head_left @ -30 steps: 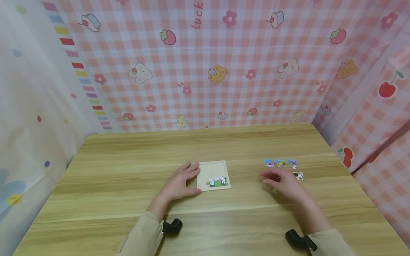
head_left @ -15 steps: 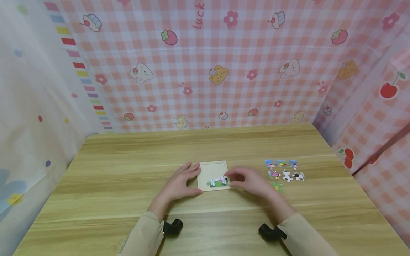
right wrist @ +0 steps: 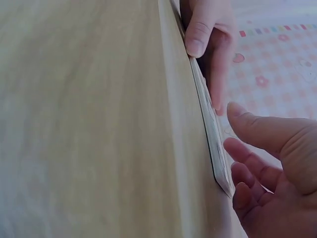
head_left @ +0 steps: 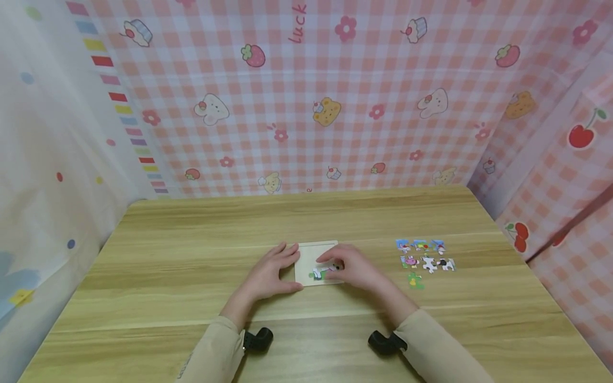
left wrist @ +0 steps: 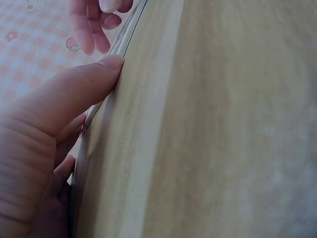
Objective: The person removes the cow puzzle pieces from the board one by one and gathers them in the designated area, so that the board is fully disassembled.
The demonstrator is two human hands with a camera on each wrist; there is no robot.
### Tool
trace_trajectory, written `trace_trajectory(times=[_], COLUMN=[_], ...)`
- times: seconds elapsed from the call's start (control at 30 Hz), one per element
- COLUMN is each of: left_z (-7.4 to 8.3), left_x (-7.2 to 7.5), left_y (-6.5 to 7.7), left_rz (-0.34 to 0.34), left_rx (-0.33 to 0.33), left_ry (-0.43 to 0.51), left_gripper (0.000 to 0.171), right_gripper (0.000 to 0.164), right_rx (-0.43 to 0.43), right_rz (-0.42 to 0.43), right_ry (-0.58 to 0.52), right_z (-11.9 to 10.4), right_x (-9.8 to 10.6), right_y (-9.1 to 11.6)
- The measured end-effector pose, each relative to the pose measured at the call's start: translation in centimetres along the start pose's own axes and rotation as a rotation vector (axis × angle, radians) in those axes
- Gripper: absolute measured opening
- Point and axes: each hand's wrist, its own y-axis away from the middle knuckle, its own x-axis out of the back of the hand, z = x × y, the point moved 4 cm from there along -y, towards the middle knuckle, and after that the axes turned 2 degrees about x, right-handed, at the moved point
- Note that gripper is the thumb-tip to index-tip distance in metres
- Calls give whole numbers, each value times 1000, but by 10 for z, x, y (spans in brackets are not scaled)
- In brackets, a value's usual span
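Observation:
A small pale wooden puzzle board (head_left: 306, 255) lies on the table, with green and white puzzle pieces (head_left: 316, 274) along its front edge. My left hand (head_left: 268, 271) rests at the board's left side, fingers spread at its rear and thumb by the front corner; in the left wrist view the thumb (left wrist: 94, 79) touches the edge. Over the board's right half, my right hand (head_left: 354, 268) holds a whitish puzzle piece (head_left: 327, 264) between thumb and fingertips, mostly hidden by the fingers. The right wrist view shows that thumb (right wrist: 257, 126) and index finger curved above the board (right wrist: 213, 144).
Several loose puzzle pieces (head_left: 428, 263) lie in rows to the right, with a green piece (head_left: 415, 281) in front of them. A checked curtain (head_left: 306, 133) hangs behind the wooden table (head_left: 191, 229). Black wrist mounts (head_left: 258, 339) sit on both sleeves.
My right hand has moved left from the loose puzzle pieces to over the board, uncovering those pieces. The left hand stays at the board's left side.

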Motion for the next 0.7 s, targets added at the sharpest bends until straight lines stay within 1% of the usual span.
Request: trace_trajectory(times=[0.13, 0.3, 0.5, 0.7], left_z=[0, 0, 2, 2], left_x=[0, 0, 1, 2], left_y=[0, 0, 1, 1], left_rz=[1, -3, 2, 5], left_rx=[-4, -11, -26, -31], left_ry=[-1, -4, 8, 7], left_gripper=[79, 79, 79, 78], right_gripper=[30, 29, 27, 25], right_rx=[-24, -69, -112, -132], right_rz=[-16, -11, -10, -1], right_ry=[-14, -5, 50, 93], right_z=[0, -2, -2, -4], right_x=[-4, -7, -11, -12], right_y=[-1, -2, -3, -5])
